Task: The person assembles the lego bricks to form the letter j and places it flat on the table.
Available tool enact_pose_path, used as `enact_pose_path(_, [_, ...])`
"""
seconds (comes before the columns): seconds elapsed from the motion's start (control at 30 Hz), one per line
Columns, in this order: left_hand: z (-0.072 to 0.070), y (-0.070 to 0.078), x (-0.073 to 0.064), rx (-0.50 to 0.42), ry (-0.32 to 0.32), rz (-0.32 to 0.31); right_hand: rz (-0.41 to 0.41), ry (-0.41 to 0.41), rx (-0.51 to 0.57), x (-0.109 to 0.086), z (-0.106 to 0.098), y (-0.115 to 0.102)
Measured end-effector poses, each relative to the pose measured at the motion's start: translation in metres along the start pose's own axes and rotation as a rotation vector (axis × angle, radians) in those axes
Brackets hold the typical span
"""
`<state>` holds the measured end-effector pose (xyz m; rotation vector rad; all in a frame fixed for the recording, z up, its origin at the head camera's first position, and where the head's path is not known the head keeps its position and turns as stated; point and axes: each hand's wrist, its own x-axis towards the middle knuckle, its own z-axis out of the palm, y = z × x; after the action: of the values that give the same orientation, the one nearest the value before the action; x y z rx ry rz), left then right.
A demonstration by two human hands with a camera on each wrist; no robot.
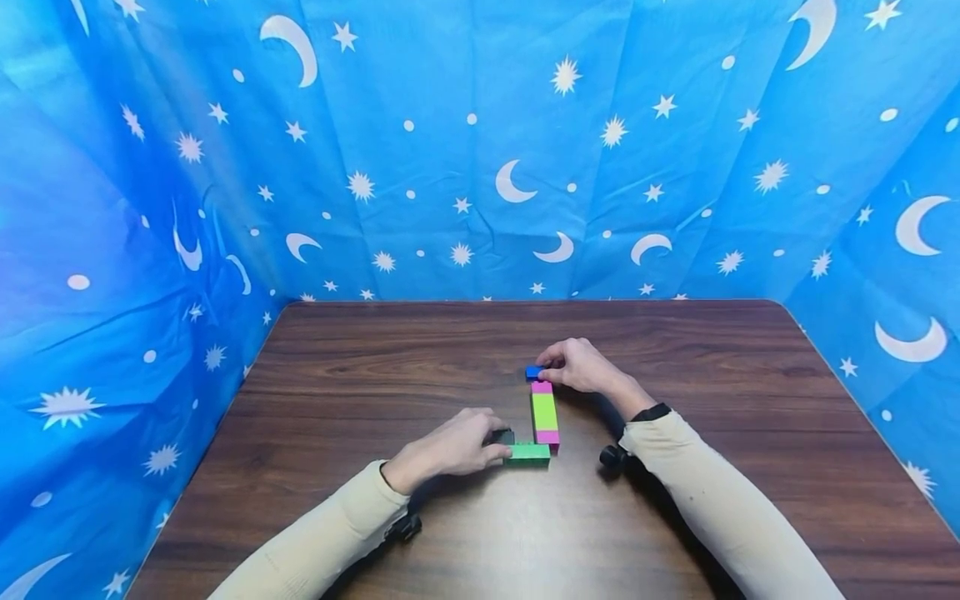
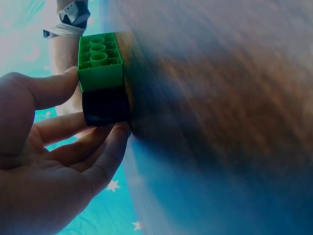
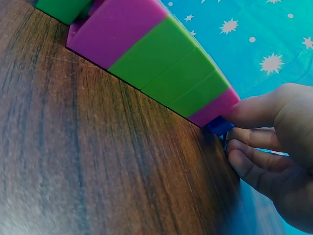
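My left hand (image 1: 457,446) pinches a green toy brick (image 1: 529,456) and a black brick (image 2: 105,106) between thumb and fingers, thumb on the green, fingertips on the black. The green brick's hollow underside, with its tubes, faces the left wrist view. Beyond it lies a row of joined bricks, pink at both ends with lime-green bricks (image 1: 544,411) between. At the row's far end, my right hand (image 1: 583,367) holds a small blue brick (image 1: 533,372) between thumb and fingers. In the right wrist view the blue brick sits right at the pink end brick (image 3: 215,107), mostly hidden by fingers.
Everything lies on a dark wood-grain table (image 1: 360,358) with rounded far corners. A blue cloth (image 1: 450,150) with white moons and stars hangs behind it and along both sides. Small black devices (image 1: 612,459) are strapped under both wrists.
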<state>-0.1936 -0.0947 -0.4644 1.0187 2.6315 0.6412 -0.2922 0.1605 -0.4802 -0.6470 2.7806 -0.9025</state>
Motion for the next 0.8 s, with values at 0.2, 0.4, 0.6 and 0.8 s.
enact_pose_path(0.2, [-0.0019, 0.0002, -0.0001, 0.000, 0.001, -0.003, 0.000, 0.008, 0.001, -0.0006, -0.0009, -0.0003])
enact_pose_path(0.4, [0.0003, 0.0001, -0.0012, 0.001, 0.002, 0.011, 0.015, 0.007, 0.001, -0.0040, 0.0005, 0.0004])
enact_pose_path(0.6, [0.0002, -0.0006, -0.0004, 0.017, -0.003, 0.011, 0.014, 0.011, 0.014, -0.0040, -0.0001, 0.0009])
enact_pose_path(0.8, [-0.0010, -0.0006, 0.0001, 0.011, -0.008, -0.001, 0.015, -0.011, 0.033, -0.0049, -0.0031, 0.0032])
